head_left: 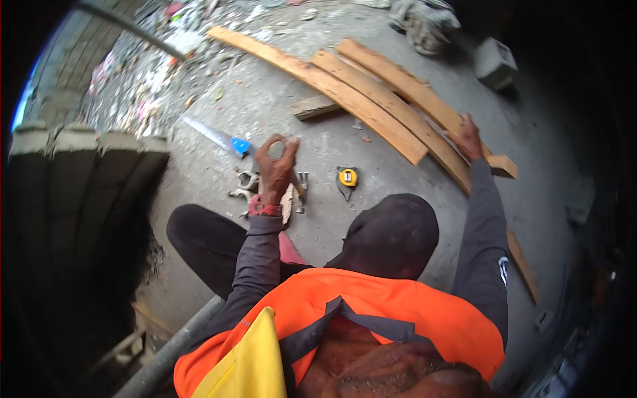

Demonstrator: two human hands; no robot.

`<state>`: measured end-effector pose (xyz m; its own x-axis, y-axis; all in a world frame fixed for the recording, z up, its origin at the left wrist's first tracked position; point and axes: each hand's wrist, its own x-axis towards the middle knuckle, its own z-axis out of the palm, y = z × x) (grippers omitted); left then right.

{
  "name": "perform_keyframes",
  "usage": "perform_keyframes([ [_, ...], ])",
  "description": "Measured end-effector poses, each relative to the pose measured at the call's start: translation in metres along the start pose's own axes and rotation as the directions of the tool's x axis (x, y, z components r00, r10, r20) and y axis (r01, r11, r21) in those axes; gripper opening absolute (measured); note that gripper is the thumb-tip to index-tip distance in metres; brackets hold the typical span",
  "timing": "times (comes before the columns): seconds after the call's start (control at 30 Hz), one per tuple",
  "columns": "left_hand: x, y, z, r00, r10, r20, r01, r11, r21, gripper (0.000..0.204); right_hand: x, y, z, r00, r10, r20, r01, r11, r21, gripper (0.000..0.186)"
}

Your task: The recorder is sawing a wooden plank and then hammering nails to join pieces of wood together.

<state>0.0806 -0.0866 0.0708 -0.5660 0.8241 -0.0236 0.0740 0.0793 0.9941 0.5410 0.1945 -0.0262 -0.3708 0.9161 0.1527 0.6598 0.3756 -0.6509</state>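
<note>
My left hand (275,172) is closed around a hammer (298,187), its round metal face turned up between my fingers. Beneath and beside that hand lie metal clamps (240,193), bolts (300,207) and a scrap of wood. A handsaw with a blue handle (239,145) rests to the upper left, and a yellow tape measure (347,176) is to the right. My right hand (469,138) grips the rightmost wooden plank (371,58) near its near end. Two more long planks (391,128) lie alongside it, across a short grey wooden piece (310,106).
Concrete blocks (79,142) are stacked at the left, and a single block (495,64) sits upper right beside bundled cloth (424,26). A metal pole (159,358) runs along my lower left. Rubble and litter (159,73) cover the upper left floor. Another plank (523,265) lies at lower right.
</note>
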Motion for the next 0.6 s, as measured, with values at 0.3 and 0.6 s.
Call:
perform_keyframes([
  [0.3,0.001,-0.008,-0.008,0.999,0.038,-0.008,-0.038,0.999,0.003,0.025,0.034,0.037,-0.073,0.988,0.038,-0.150,-0.114,0.836,-0.537,0.065],
  [0.6,-0.010,0.021,-0.007,0.848,0.502,-0.172,-0.369,0.790,0.489,0.020,-0.003,-0.171,0.092,0.927,-0.295,0.229,0.360,0.871,-0.335,0.074],
])
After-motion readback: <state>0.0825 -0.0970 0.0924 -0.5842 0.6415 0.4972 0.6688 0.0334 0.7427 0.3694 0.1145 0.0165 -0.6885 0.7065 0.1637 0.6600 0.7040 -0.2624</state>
